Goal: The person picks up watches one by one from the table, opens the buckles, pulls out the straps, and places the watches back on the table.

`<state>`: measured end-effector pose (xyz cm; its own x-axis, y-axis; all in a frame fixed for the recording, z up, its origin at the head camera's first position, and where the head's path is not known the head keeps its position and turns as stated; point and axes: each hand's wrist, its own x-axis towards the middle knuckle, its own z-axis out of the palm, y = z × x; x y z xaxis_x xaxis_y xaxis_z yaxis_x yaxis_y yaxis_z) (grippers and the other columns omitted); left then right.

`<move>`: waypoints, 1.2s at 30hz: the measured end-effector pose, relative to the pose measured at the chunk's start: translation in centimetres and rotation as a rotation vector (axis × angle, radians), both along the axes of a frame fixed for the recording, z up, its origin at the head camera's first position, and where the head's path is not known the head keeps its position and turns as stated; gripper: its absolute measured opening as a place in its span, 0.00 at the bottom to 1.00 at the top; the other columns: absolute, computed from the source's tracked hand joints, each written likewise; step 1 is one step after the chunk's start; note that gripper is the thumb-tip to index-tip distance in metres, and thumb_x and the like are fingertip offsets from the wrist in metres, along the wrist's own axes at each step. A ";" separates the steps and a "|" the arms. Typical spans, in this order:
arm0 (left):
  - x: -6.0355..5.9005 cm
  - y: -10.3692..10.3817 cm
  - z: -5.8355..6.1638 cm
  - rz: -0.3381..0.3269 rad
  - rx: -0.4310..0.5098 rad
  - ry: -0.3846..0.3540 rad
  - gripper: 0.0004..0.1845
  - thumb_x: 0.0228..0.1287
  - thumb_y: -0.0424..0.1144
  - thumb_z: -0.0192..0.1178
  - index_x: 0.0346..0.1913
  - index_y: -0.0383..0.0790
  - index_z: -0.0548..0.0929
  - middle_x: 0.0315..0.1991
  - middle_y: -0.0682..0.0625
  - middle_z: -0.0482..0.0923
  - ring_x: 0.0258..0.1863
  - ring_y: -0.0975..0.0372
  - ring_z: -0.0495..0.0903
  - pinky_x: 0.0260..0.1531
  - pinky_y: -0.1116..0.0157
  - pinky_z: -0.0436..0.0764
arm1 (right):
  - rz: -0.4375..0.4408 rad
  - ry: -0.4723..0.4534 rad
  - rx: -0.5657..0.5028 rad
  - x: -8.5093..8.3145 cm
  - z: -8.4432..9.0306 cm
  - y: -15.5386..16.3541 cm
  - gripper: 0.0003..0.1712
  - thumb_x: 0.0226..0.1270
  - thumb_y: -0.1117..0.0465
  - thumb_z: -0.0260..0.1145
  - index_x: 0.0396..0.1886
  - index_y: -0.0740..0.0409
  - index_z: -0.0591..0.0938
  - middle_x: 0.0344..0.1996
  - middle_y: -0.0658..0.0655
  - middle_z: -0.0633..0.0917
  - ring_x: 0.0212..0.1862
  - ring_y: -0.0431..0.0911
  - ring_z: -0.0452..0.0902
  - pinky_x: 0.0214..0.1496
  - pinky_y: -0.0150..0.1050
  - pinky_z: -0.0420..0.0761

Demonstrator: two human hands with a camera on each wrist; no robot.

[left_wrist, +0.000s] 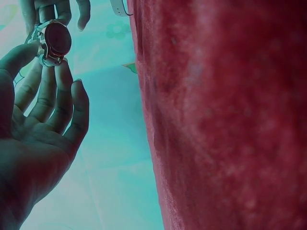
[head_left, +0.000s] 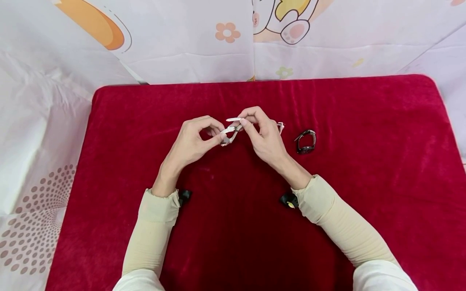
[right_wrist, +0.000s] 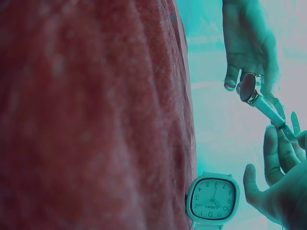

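Note:
A wristwatch with a pale strap (head_left: 229,129) is held between both hands above the table. My left hand (head_left: 191,140) pinches it near the case between thumb and fingers. The round watch case (left_wrist: 58,38) with a metallic rim shows in the left wrist view. My right hand (head_left: 267,139) pinches the far part of the strap (right_wrist: 269,113), where a loose strap end stands apart. Just beyond the right hand is a white square-faced watch (right_wrist: 213,197), mostly hidden by that hand in the head view. Farther right lies a black watch (head_left: 305,149), its band curved in a loop.
A red velvet cloth (head_left: 233,226) covers the table. Behind the table's back edge hangs a white curtain (head_left: 189,64) with cartoon prints, and more curtain (head_left: 29,121) runs along the left side. Dark wrist cameras (head_left: 185,197) sit at both cuffs.

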<state>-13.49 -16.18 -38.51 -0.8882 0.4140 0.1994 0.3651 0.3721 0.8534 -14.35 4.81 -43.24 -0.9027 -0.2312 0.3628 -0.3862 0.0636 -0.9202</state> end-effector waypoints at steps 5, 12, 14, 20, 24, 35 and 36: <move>0.1 0.0 0.0 0.001 -0.003 0.002 0.04 0.59 0.24 0.67 0.37 0.31 0.85 0.31 0.46 0.82 0.30 0.59 0.79 0.37 0.52 0.81 | 0.012 -0.019 -0.027 0.0 0.0 0.0 0.05 0.76 0.67 0.57 0.46 0.65 0.76 0.37 0.57 0.89 0.42 0.45 0.84 0.52 0.43 0.81; 0.1 0.0 0.0 -0.002 -0.008 0.003 0.04 0.60 0.24 0.67 0.37 0.31 0.85 0.32 0.46 0.82 0.31 0.60 0.80 0.37 0.53 0.81 | 0.011 -0.027 -0.036 0.0 0.0 0.0 0.06 0.76 0.67 0.57 0.47 0.65 0.75 0.37 0.57 0.88 0.42 0.45 0.83 0.52 0.46 0.81; 0.1 0.0 0.0 -0.001 -0.006 0.003 0.04 0.59 0.24 0.67 0.37 0.31 0.85 0.32 0.45 0.82 0.31 0.59 0.80 0.37 0.52 0.81 | 0.001 -0.021 -0.037 0.0 0.0 -0.1 0.05 0.76 0.68 0.57 0.47 0.65 0.75 0.37 0.57 0.88 0.41 0.45 0.83 0.51 0.45 0.81; 0.0 0.1 0.0 0.010 -0.008 0.004 0.05 0.59 0.23 0.67 0.38 0.30 0.85 0.33 0.44 0.82 0.31 0.59 0.79 0.37 0.48 0.81 | -0.032 -0.012 -0.072 0.2 0.8 -0.3 0.03 0.73 0.74 0.57 0.42 0.72 0.76 0.36 0.64 0.86 0.40 0.51 0.81 0.49 0.40 0.81; 0.0 0.1 0.0 0.005 -0.006 0.014 0.05 0.58 0.22 0.67 0.38 0.30 0.85 0.33 0.45 0.83 0.31 0.61 0.78 0.37 0.47 0.80 | -0.020 0.013 -0.047 0.8 2.3 -0.4 0.06 0.67 0.77 0.61 0.42 0.76 0.77 0.35 0.68 0.84 0.38 0.55 0.80 0.47 0.40 0.80; -0.2 0.0 -0.6 0.003 -0.012 0.023 0.04 0.59 0.23 0.66 0.37 0.29 0.84 0.32 0.44 0.82 0.30 0.58 0.79 0.36 0.52 0.81 | -0.014 0.064 0.008 1.1 3.1 -0.6 0.12 0.59 0.79 0.68 0.43 0.74 0.83 0.33 0.66 0.82 0.36 0.50 0.79 0.42 0.38 0.79; -0.3 -0.1 -1.0 0.005 -0.013 0.022 0.04 0.59 0.23 0.66 0.37 0.30 0.84 0.32 0.44 0.82 0.30 0.58 0.79 0.36 0.52 0.81 | -0.018 0.071 0.009 1.1 3.1 -0.6 0.12 0.60 0.79 0.68 0.44 0.74 0.83 0.33 0.65 0.82 0.36 0.49 0.78 0.41 0.37 0.78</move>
<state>-13.81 -16.28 -39.50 -0.8858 0.4118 0.2138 0.3817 0.3847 0.8404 -13.24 4.24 -40.09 -0.8786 -0.2190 0.4243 -0.4494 0.0794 -0.8898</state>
